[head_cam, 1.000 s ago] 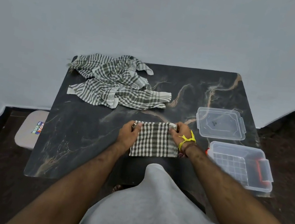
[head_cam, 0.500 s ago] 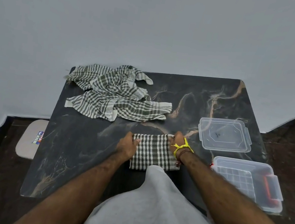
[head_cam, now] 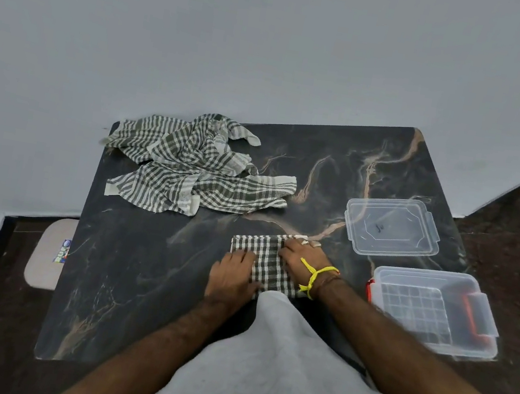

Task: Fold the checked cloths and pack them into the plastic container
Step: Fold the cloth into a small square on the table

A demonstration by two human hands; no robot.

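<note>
two hands, left hand (head_cam: 232, 273) and right hand (head_cam: 302, 256), flat on folded checked cloth (head_cam: 266, 260)

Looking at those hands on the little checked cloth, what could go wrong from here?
The folded cloth lies at the table's near edge, partly hidden by the shirt; under the left hand and right hand it might slide off. It may also spring open when lifted toward the container, which stands close to the table's corner and could be nudged.

Grey wall (head_cam: 245, 38), dark marble table (head_cam: 139, 280)
</note>
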